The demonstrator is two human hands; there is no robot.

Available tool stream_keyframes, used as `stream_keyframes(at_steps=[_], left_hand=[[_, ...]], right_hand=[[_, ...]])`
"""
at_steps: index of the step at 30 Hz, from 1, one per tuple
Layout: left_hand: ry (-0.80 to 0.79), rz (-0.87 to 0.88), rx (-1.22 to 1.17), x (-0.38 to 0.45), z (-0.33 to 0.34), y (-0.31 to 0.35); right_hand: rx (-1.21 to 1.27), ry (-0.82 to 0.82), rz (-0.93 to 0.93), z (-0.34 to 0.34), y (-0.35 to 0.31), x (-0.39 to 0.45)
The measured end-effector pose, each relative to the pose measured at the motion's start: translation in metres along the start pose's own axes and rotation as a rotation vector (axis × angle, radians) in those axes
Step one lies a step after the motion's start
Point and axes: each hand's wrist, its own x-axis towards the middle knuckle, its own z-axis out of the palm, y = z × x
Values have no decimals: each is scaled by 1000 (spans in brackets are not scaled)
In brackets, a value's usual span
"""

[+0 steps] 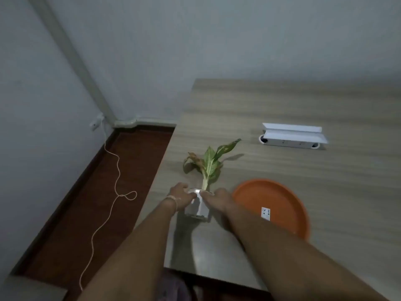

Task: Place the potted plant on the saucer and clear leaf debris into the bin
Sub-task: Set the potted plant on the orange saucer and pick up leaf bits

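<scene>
Your left hand [178,192] and right hand [213,197] both clasp the white pot [198,206], one on each side, fingers [202,193] wrapped round its upper rim. Take the pot as your landmark. It sits on the bench [303,174] near the bench's left edge, and it seems to rest on the surface rather than hang above it, though the blur makes that hard to judge. Out of the pot rises the plant [209,164], its green and cream leaves leaning away from you, with one browned, curled leaf [192,158] on the side of your left hand.

Just right of the pot lies the orange saucer [280,194], with only a small white label [265,213] on it; your right forearm crosses its near rim. Farther beyond the pot and to its right lies a long white device [291,137]. Left of the pot, down on the floor, a thin white cord [118,170] trails from the wall.
</scene>
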Motion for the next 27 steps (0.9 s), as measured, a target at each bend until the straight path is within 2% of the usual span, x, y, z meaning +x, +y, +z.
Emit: stream_keyframes(at_steps=[5,8,12,23,27], left_hand=[[-159,-83,-156,12,13,-31],[-214,-84,-257,26,20,-51],[-193,-21,-256,19,19,-43],[-113,-61,-370,11,31,-35],[-143,-51,-356,16,30,-25]], right_hand=[[289,-9,95,28,17,17],[353,3,93,37,36,44],[433,-45,107,29,27,37],[573,-167,205,27,38,55],[548,-167,162,3,26,41]])
